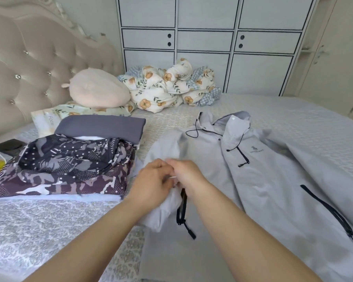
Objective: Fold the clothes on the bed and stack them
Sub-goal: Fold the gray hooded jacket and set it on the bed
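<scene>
Two hands, one sleeve
Left hand (151, 180) and right hand (186, 176) pinch the jacket (263, 180) sleeve, mid-bed, right of the stack (69, 163) (already folded); loose cords might snag, bunching the fold.

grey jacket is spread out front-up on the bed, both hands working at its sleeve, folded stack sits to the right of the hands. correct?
Not quite: the folded stack sits to the left of the hands, not the right. The head view shows it. The rest holds: the grey jacket lies front-up on the bed, left hand and right hand at its sleeve.
</scene>
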